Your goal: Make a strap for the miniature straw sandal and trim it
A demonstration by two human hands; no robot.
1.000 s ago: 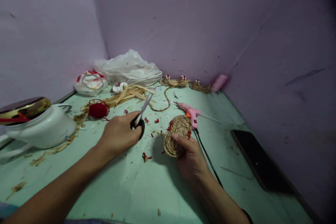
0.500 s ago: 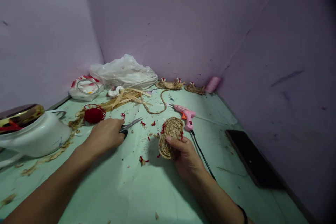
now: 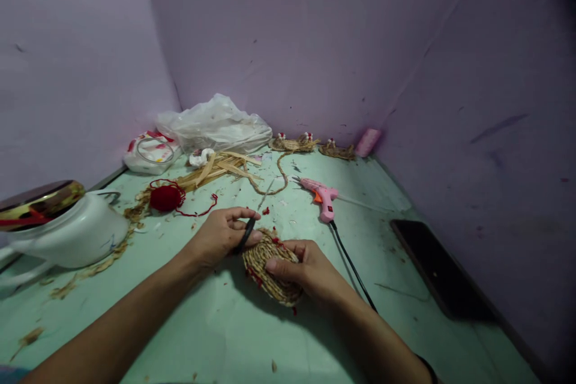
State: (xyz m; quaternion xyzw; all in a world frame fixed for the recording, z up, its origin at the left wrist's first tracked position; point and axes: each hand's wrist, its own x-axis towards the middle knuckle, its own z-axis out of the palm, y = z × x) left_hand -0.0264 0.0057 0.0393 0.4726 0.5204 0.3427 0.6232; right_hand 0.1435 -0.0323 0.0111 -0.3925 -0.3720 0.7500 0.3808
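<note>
My right hand (image 3: 310,273) pinches an oval coil of braided straw (image 3: 267,264) with bits of red yarn along its edges. Black-handled scissors (image 3: 246,233) are in my left hand (image 3: 227,231), their blades pointing up and away from me. That hand is right beside the upper left end of the oval; whether its thumb touches the straw, I cannot tell. Beyond it on the left lies a ball of red yarn (image 3: 165,198) with a loose strand trailing right. Small red yarn scraps (image 3: 265,211) lie on the green tabletop (image 3: 216,324).
A pink glue gun (image 3: 321,195) with a black cord and a dark phone (image 3: 438,270) lie on the right. A white pot-like vessel (image 3: 96,231) stands left. Straw strips (image 3: 211,174), a plastic bag (image 3: 220,123), woven straw pieces (image 3: 294,144) and a pink spool (image 3: 368,141) line the back.
My left hand has lifted the scissors off the table and brought them right, to the straw oval. My right hand has moved the oval left and nearer, tilting it. A red yarn strand now shows.
</note>
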